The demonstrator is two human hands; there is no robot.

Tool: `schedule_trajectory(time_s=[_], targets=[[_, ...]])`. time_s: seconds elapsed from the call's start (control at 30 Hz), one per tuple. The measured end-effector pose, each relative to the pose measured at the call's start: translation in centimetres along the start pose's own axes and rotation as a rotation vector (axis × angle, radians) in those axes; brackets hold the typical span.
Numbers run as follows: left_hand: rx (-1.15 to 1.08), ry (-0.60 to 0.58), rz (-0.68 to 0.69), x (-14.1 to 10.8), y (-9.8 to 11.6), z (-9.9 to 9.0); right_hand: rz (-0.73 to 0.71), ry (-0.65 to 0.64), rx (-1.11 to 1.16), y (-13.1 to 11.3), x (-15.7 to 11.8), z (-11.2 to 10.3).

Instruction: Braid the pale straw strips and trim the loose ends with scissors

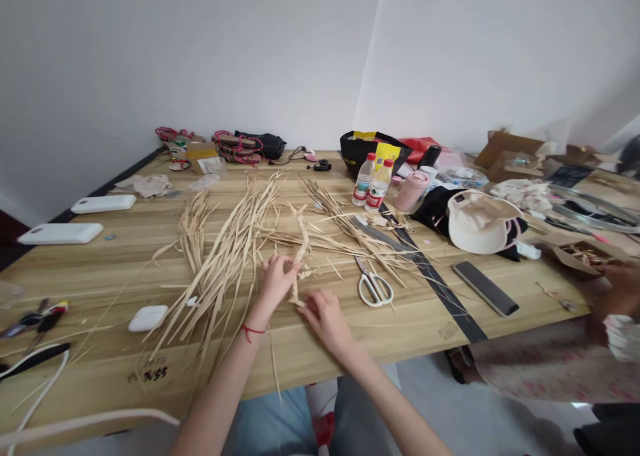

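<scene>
A thin, crooked, pale braided piece (pixel 302 239) lies upright on the wooden table, forked at its far end. My left hand (pixel 279 276) is closed at its middle, thumb and index finger together on it. My right hand (pixel 327 316) is by its near end, fingers bent and fingertips touching it; whether they grip it is hard to make out. Long straw strips (pixel 235 233) are spread left of the piece, and more strips (pixel 345 223) lie behind and to its right. White-handled scissors (pixel 374 288) rest to the right of my right hand.
Two red-capped bottles (pixel 379 184), a pink cup (pixel 411 191) and a white cap (pixel 477 223) stand or lie at the back right. A phone (pixel 485 288) is near the right front edge. A white earphone case (pixel 148 318) lies left. Another person's hand (pixel 623 286) is at far right.
</scene>
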State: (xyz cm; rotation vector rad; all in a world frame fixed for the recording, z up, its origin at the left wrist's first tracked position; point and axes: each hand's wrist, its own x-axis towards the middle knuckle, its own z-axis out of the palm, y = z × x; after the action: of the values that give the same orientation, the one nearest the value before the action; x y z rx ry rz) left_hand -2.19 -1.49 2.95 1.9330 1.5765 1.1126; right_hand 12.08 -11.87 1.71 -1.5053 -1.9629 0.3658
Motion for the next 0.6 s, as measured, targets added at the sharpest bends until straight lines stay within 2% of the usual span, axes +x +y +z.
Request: schedule_trajectory(time_s=[0.07,0.13,0.23,0.3,0.4,0.5,0.53,0.6], targets=[[-0.179,-0.031,0.018,1.5,0.8,-2.3,-0.032,0.074,0.064,0.2,0.0,-0.8],[-0.262,-0.059,0.047,3.2,2.2,-4.8,-0.033,0.144,0.127,0.8,0.3,-2.1],[-0.223,-0.095,0.147,5.5,4.8,-8.0,-0.020,0.261,0.218,1.9,1.5,-4.3],[-0.132,-0.184,0.233,6.8,6.5,-9.5,-0.009,0.327,0.254,2.5,2.3,-5.8],[-0.060,-0.297,0.302,8.0,8.3,-10.7,0.055,0.504,0.267,3.0,3.5,-7.9],[0.000,-0.358,0.339,8.8,9.2,-10.8,0.122,0.701,0.320,3.5,4.8,-9.9],[0.012,-0.367,0.352,9.0,9.4,-10.8,0.124,0.722,0.350,3.7,5.4,-10.6],[0.028,-0.391,0.371,9.2,9.6,-10.5,0.091,0.651,0.384,4.3,6.4,-11.9]])
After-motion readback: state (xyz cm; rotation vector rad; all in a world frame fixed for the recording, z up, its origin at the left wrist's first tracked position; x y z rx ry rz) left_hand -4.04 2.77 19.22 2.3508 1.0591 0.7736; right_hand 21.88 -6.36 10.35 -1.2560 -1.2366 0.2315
